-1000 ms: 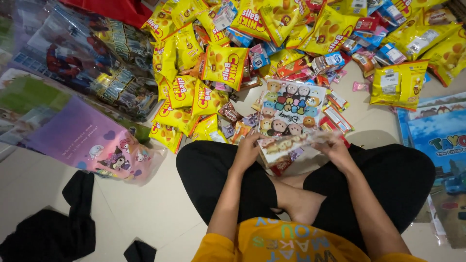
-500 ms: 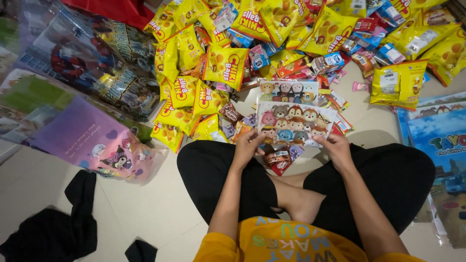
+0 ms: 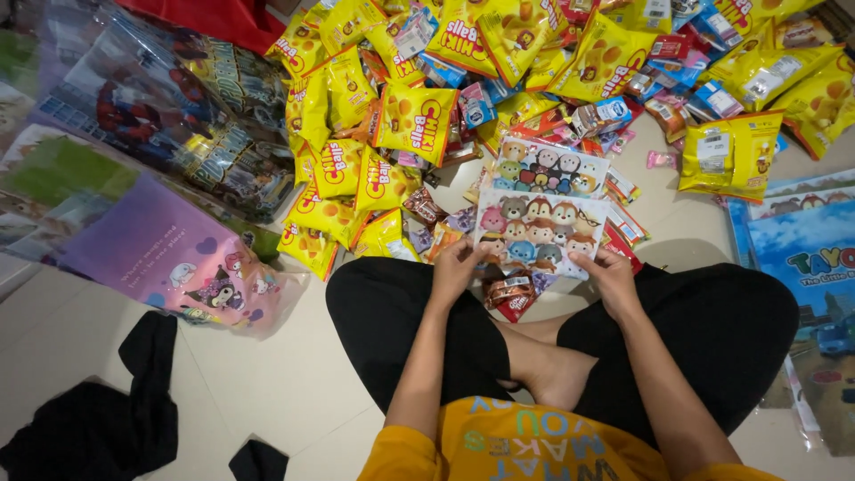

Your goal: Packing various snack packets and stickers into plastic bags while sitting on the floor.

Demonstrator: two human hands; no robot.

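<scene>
A person sits cross-legged on the tiled floor [image 3: 267, 383], and both hands hold a flat cartoon-printed bag [image 3: 541, 233] out in front of the knees. The left hand [image 3: 460, 265] is closed on the bag's lower left corner, thumb on top, and the right hand [image 3: 614, 276] grips its lower right corner the same way. The bag shows rows of small round cartoon faces and lies face up, tilted slightly away from the person. A second bag of the same kind [image 3: 550, 167] lies just beyond it, touching its far edge. Small red-brown snack packets [image 3: 509, 294] sit under the held bag's near edge, between the hands. Yellow snack bags [image 3: 419, 120] are heaped across the floor beyond. A purple printed bag [image 3: 169, 254] lies to the left, a blue printed bag [image 3: 806, 258] to the right
</scene>
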